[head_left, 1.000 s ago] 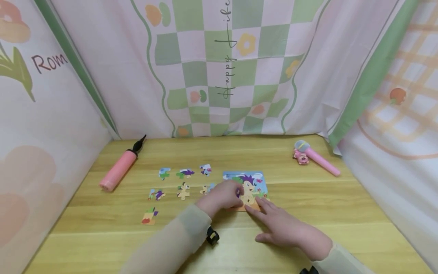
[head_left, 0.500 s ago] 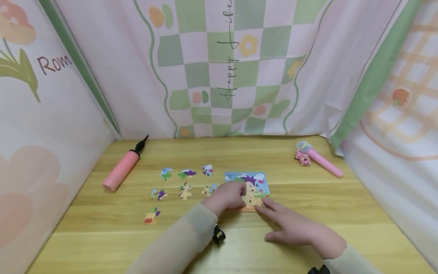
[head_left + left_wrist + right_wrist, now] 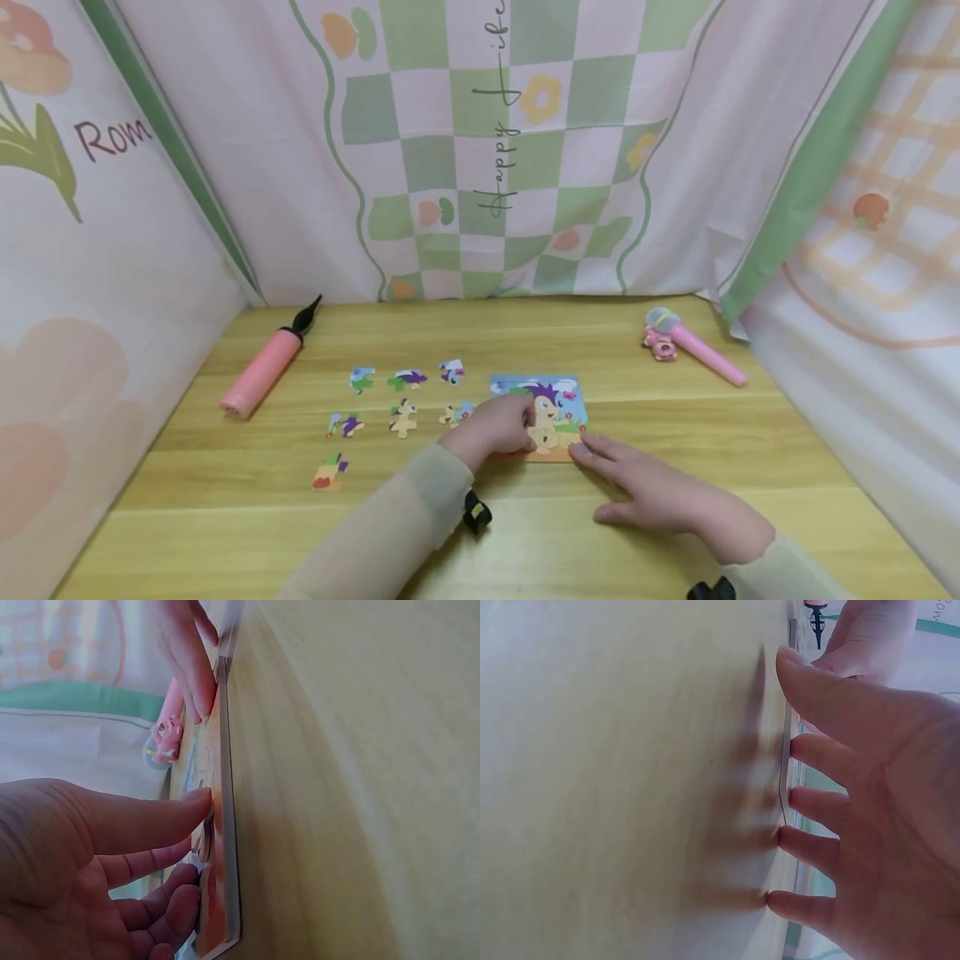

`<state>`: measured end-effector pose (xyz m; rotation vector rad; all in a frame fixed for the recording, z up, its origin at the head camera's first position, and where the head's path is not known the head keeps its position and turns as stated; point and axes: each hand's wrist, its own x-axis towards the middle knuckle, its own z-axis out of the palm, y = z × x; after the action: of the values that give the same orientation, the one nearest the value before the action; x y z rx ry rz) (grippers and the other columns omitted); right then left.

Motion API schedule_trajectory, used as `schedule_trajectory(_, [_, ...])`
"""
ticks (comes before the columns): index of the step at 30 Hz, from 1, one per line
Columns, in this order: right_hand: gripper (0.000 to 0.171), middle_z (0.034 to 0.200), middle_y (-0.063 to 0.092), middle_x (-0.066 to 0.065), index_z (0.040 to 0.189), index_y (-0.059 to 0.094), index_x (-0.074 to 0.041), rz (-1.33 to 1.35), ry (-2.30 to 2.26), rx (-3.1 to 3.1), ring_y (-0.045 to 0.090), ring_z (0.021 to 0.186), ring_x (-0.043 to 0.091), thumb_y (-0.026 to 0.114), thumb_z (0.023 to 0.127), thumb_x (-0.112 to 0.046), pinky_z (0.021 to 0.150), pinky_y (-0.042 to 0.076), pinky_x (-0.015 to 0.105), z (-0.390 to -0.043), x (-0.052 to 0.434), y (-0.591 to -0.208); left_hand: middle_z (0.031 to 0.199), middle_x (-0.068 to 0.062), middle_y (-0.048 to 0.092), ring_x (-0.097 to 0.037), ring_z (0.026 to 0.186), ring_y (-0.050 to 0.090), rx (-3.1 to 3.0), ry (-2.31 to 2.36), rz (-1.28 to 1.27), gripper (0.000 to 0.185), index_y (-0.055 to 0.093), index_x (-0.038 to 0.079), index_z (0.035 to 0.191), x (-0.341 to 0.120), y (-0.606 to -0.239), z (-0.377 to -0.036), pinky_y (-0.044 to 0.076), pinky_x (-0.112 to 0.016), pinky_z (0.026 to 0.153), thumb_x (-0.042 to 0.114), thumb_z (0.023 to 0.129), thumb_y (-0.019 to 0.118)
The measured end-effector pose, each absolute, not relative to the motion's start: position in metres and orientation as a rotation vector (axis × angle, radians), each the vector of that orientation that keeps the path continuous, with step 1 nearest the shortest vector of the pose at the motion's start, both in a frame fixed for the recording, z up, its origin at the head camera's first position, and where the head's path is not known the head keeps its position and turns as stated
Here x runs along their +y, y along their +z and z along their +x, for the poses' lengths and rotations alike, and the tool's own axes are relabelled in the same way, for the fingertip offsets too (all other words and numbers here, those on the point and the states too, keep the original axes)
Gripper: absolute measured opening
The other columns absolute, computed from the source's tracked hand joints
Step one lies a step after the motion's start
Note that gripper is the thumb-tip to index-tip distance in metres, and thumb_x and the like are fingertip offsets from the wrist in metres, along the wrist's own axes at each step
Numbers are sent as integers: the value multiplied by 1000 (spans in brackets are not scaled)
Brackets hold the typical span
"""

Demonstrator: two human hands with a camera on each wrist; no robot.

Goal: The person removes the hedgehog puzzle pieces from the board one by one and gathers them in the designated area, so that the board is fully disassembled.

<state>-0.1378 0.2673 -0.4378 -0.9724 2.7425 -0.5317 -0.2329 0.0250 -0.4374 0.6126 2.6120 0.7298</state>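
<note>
A jigsaw board (image 3: 558,392) with a purple-haired cartoon animal on a blue and orange ground lies flat at the middle of the table. Over its left part, my left hand (image 3: 498,427) pinches a puzzle piece (image 3: 206,838) between thumb and fingers, close against the board; in the head view the hand hides that piece. My right hand (image 3: 660,487) lies with extended fingers at the board's front right corner, fingertips right at the edge, thumb spread toward me. Loose puzzle pieces, such as a beige one (image 3: 403,418) and one with a red shape (image 3: 328,475), lie left of the board.
A pink hand pump (image 3: 262,371) with a black nozzle lies at the table's back left. At the back right lies a pink toy microphone (image 3: 705,352) with a small pink bear figure (image 3: 660,343). A patterned curtain (image 3: 480,167) hangs behind the wooden table (image 3: 525,542).
My right hand has slid to the right across the board's front part to its corner. My left hand stays over the board's left part, still pinching. The loose pieces have not moved.
</note>
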Motion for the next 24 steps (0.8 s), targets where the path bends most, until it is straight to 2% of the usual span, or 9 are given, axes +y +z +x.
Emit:
schedule_trajectory(20, [76, 154, 33, 22, 151, 40, -12, -960, -488, 2760, 36, 135, 44, 70, 89, -44, 104, 33, 61, -137, 264, -435, 83, 1, 56, -16, 72, 53, 2548, 893, 573, 27, 56, 14, 90, 24, -438, -232, 45, -30, 62, 12, 79, 81])
schedule_trajectory(24, [76, 153, 34, 22, 151, 40, -11, -973, -479, 2766, 37, 135, 44, 70, 89, -43, 103, 34, 61, -136, 264, -436, 83, 1, 57, -15, 73, 53, 2552, 928, 555, 22, 57, 16, 90, 23, -442, -233, 46, -29, 63, 12, 83, 78])
